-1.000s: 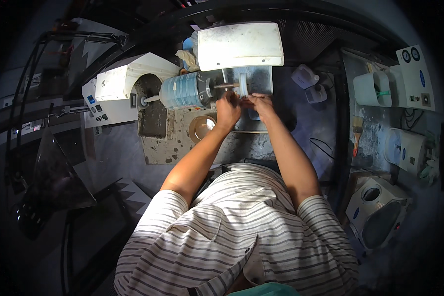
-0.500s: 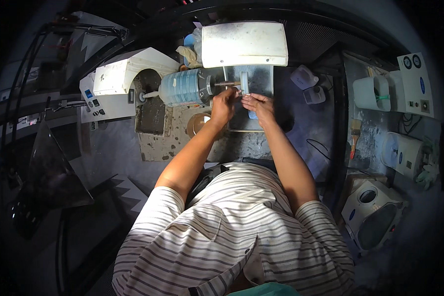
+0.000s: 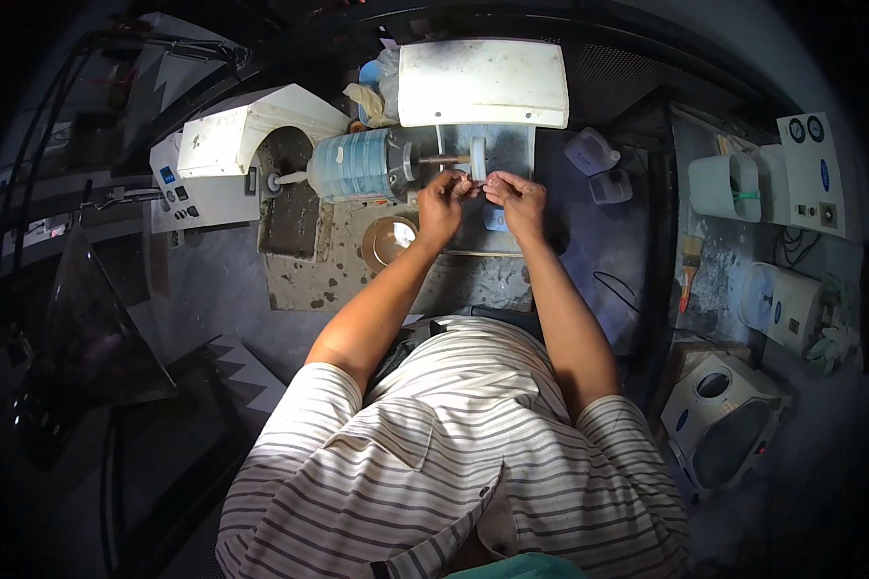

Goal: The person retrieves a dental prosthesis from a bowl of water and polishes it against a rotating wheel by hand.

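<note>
A white polishing wheel (image 3: 479, 157) sits on the spindle (image 3: 442, 160) of a bench lathe with a blue motor body (image 3: 350, 166). Just below the wheel's near edge, my left hand (image 3: 439, 207) is closed in a pinch. Facing it from the right, my right hand (image 3: 519, 206) is also pinched, its fingertips close to the wheel. Whatever small thing the fingers hold is too small to make out. A gap shows between the two hands. Under them, a small blue-and-white piece (image 3: 495, 219) lies in the tray (image 3: 473, 243).
A white hood (image 3: 483, 85) overhangs the wheel; another hood (image 3: 232, 135) stands left. A round bowl (image 3: 386, 246) is near my left wrist. Plastic jugs (image 3: 592, 150), a brush (image 3: 690, 265), a white bin (image 3: 724, 186) and white machines (image 3: 724, 415) stand to the right.
My right hand has drawn slightly right, away from my left, widening the gap between the fingertips. The whole view has shifted a little; the left hand stays by the wheel.
</note>
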A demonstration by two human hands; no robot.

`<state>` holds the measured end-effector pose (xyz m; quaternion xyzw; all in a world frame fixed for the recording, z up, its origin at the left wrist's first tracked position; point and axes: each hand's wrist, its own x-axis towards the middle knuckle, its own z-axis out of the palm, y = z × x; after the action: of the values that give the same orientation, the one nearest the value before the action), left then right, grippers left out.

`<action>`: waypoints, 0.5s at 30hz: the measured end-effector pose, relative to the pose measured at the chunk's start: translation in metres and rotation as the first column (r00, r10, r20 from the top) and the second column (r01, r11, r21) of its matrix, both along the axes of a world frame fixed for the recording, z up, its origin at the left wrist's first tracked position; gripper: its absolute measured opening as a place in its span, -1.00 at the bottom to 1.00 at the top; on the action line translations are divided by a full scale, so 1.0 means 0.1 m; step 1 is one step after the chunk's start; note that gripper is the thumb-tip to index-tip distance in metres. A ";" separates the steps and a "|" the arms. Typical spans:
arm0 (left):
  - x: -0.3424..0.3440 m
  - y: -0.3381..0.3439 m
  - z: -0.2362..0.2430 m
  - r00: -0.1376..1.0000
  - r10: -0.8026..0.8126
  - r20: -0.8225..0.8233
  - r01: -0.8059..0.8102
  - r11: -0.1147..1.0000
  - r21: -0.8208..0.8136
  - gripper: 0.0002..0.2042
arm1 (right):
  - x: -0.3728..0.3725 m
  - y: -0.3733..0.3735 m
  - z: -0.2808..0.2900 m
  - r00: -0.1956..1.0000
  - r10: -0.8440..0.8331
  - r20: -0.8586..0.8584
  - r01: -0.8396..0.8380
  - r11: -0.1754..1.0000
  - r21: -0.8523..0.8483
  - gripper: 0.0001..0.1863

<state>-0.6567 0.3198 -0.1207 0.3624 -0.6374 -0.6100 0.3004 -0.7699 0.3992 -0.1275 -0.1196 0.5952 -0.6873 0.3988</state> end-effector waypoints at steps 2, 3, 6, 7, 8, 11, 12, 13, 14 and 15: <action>-0.04 0.02 -0.05 0.996 0.034 -0.088 -0.025 0.994 0.106 -0.90 | -0.05 -0.02 0.00 1.000 0.026 -0.017 -0.026 0.999 0.020 -0.79; -0.05 0.02 -0.08 0.983 0.073 -0.169 -0.037 0.978 0.207 -0.90 | -0.07 -0.04 0.00 0.998 0.049 -0.030 -0.048 0.998 0.035 -0.79; -0.06 0.02 -0.10 0.984 0.095 -0.150 -0.043 0.948 0.316 -0.88 | -0.13 -0.09 0.05 0.998 0.066 0.019 -0.067 0.996 0.064 -0.80; -0.06 0.02 -0.10 0.982 0.106 -0.154 -0.051 0.946 0.321 -0.88 | -0.14 -0.11 0.09 0.997 0.076 0.015 -0.077 0.995 0.069 -0.80; -0.06 0.03 -0.09 0.980 0.125 -0.155 -0.062 0.931 0.361 -0.87 | -0.15 -0.13 0.14 0.995 0.082 0.057 -0.087 0.992 0.094 -0.80; -0.07 0.04 -0.07 0.973 0.173 -0.155 -0.090 0.896 0.435 -0.87 | -0.18 -0.16 0.16 0.987 0.093 0.134 -0.111 0.985 0.135 -0.82; -0.07 0.04 -0.06 0.970 0.192 -0.149 -0.102 0.878 0.467 -0.86 | -0.18 -0.17 0.16 0.981 0.090 0.174 -0.116 0.982 0.147 -0.82; -0.07 0.03 -0.04 0.968 0.200 -0.151 -0.108 0.876 0.469 -0.86 | -0.19 -0.17 0.13 0.980 0.097 0.172 -0.124 0.981 0.150 -0.82; -0.08 0.02 -0.02 0.976 0.184 -0.116 -0.109 0.877 0.468 -0.86 | -0.20 -0.16 0.10 0.977 0.080 0.198 -0.112 0.981 0.159 -0.83; -0.08 0.00 0.00 0.983 0.167 -0.081 -0.110 0.878 0.467 -0.85 | -0.21 -0.15 0.07 0.973 0.061 0.224 -0.100 0.981 0.168 -0.83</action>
<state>-0.6650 0.3202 -0.1208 0.4311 -0.4282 -0.7409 0.2862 -0.7910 0.3838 -0.1203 -0.0314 0.6016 -0.6235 0.4984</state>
